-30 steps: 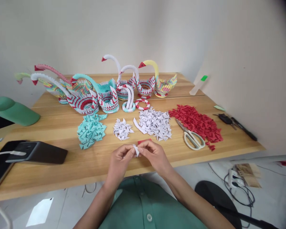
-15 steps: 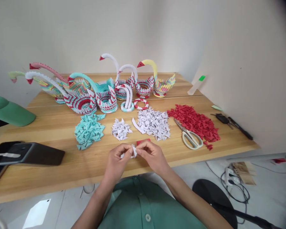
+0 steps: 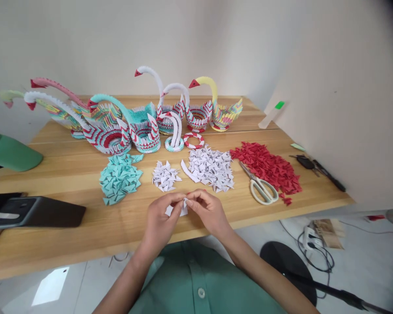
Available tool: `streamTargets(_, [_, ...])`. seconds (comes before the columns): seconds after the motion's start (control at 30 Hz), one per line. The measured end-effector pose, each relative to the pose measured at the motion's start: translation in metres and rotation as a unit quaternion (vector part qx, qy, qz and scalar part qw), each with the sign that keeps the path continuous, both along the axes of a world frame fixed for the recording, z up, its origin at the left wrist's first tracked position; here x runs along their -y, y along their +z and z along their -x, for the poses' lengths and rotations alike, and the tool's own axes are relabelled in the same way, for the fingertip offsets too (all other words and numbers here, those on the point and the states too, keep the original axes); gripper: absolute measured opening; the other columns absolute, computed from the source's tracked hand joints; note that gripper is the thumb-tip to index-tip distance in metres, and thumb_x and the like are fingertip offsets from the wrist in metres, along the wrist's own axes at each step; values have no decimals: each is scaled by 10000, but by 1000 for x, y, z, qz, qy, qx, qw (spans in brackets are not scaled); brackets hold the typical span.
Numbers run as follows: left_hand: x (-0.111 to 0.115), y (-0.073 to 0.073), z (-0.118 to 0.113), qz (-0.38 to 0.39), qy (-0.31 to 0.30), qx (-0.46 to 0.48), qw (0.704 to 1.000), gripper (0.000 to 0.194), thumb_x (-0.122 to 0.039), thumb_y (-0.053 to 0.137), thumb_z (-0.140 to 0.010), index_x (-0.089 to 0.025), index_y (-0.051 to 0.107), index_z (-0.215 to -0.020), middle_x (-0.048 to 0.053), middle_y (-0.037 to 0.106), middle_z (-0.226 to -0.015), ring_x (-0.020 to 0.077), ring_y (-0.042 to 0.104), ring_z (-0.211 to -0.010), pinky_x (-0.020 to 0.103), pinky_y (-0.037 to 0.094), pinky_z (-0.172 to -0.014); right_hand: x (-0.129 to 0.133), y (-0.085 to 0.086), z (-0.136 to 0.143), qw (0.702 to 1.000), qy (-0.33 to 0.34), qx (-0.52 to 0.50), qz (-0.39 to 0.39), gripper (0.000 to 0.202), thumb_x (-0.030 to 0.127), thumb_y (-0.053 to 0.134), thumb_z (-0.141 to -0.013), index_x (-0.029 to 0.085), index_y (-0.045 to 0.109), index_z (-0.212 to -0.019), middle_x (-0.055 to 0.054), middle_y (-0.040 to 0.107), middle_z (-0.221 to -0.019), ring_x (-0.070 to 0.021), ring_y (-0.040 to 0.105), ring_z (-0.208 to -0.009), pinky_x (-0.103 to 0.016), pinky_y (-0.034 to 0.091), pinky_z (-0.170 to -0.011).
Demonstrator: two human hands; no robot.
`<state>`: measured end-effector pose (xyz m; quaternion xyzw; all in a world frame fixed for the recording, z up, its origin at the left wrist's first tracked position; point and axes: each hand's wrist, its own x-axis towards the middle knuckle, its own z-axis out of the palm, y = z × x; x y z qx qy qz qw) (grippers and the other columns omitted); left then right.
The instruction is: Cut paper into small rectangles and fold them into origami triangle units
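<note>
Near the table's front edge, my left hand (image 3: pixel 161 217) and my right hand (image 3: pixel 208 213) meet, fingertips pinched on a small white paper piece (image 3: pixel 184 204). More white paper (image 3: pixel 182 211) shows between and below the fingers. Just beyond lie a small white pile of folded pieces (image 3: pixel 166 176), a larger white pile (image 3: pixel 212 169) and a curved white strip (image 3: pixel 189 172). A teal pile (image 3: pixel 120 178) is to the left and a red pile (image 3: pixel 270 168) to the right. Open-bladed or closed, I cannot tell, scissors (image 3: pixel 263 190) lie beside the red pieces.
Several folded-paper swans (image 3: pixel 109 137) stand along the back of the wooden table (image 3: pixel 118 235), with a red-and-white ring (image 3: pixel 194 141) before them. A dark speaker-like box (image 3: pixel 52 212) and green bottle (image 3: pixel 16 152) are at left, keys (image 3: pixel 306 162) at right.
The view has shifted slightly. My fingertips stay together on the white paper, and the red object beyond them is now mostly hidden behind my right hand.
</note>
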<state>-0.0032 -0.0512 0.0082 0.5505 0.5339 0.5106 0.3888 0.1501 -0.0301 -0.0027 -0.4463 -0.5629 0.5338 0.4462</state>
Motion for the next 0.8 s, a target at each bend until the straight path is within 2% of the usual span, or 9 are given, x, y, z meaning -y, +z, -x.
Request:
streamTargets(0.07, [0, 1, 1, -7, -8, -8, 1000, 120, -248, 622, -824, -186, 722, -852, 48, 730, -822, 172, 659, -775, 272, 506, -750, -1, 0, -1, 1000, 0, 10, -11, 171, 369, 678, -821, 198, 678, -818, -11, 673, -761, -154, 611, -706, -258, 494, -646])
streamTargets(0.2, [0, -2, 1, 68, -21, 75, 995, 214, -313, 638, -814, -175, 698, -966, 27, 711, -749, 156, 637, -676, 257, 507, -651, -2, 2, -3, 1000, -7, 16, -18, 149, 345, 666, -837, 200, 676, -807, -13, 683, -764, -155, 617, -708, -258, 493, -653])
streamTargets(0.3, [0, -4, -2, 100, -32, 54, 993, 162, -307, 684, -769, -162, 704, -837, 25, 700, -725, 147, 608, -643, 244, 478, -615, -2, 3, -2, 1000, -11, 9, -12, 137, 332, 666, -833, 199, 671, -802, -8, 686, -750, -153, 622, -694, -257, 494, -647])
streamTargets(0.53, [2, 3, -5, 89, -35, 1, 995, 179, -298, 621, -825, -163, 674, -720, 17, 678, -674, 142, 580, -624, 237, 444, -605, -2, 2, -3, 998, 20, -44, 28, 139, 331, 644, -855, 200, 634, -813, 6, 676, -709, -146, 630, -670, -259, 499, -655])
streamTargets(0.67, [3, 7, -1, 61, -43, -44, 996, 176, -293, 618, -835, -168, 693, -737, 20, 698, -696, 145, 590, -640, 236, 444, -629, -3, 0, -4, 997, 30, -56, 44, 154, 346, 656, -852, 196, 631, -824, 3, 671, -734, -145, 633, -688, -260, 495, -668])
streamTargets(0.8, [2, 6, 3, 87, -52, 13, 995, 234, -338, 586, -854, -165, 690, -737, 23, 696, -691, 154, 609, -661, 238, 467, -642, -5, 1, -4, 996, 36, -78, 38, 158, 342, 687, -835, 198, 624, -844, 13, 666, -707, -143, 644, -675, -253, 489, -654])
